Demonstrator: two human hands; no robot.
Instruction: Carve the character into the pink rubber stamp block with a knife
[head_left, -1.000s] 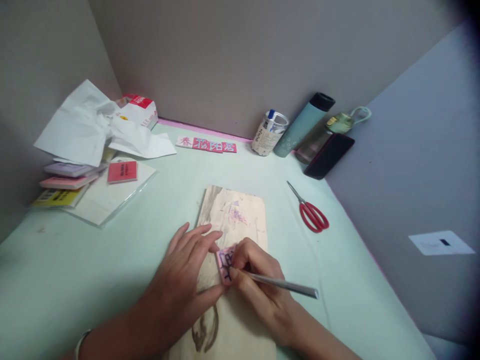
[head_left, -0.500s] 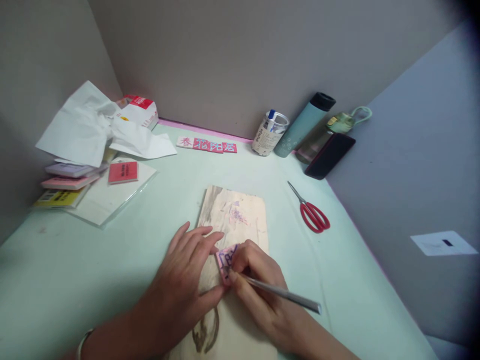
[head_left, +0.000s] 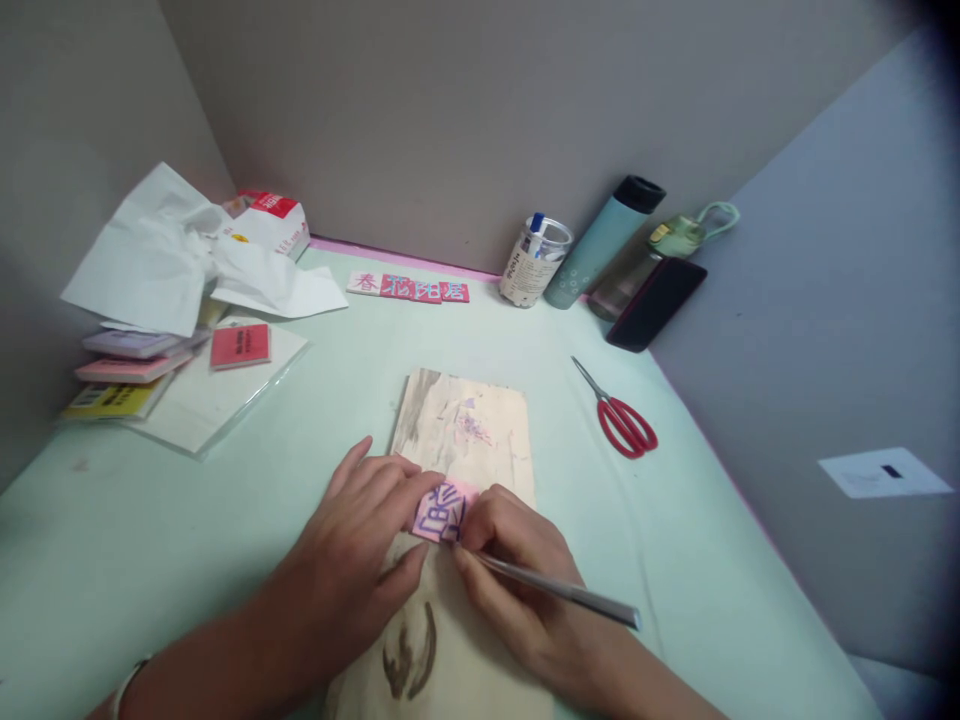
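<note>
A small pink block [head_left: 441, 510] with a blue drawn character lies on a wooden board [head_left: 465, 420] in front of me. My left hand [head_left: 358, 555] pinches the block's left side, fingers curled against it. My right hand [head_left: 517, 575] grips a thin silver carving tool [head_left: 570, 593] like a pen, its tip at the block's lower right edge. The tool's handle sticks out to the right.
Red scissors [head_left: 622, 420] lie right of the board. At the back stand a tin with pens [head_left: 534, 262], a teal flask [head_left: 604, 243], a green bottle [head_left: 675, 240] and a black phone [head_left: 656, 303]. A row of pink character tiles [head_left: 409, 288], crumpled paper [head_left: 187, 255] and stacked pads [head_left: 124, 370] sit left.
The pink block has been turned and shifted slightly up and left on the board; my left fingers moved onto its side. The tool stays at its edge.
</note>
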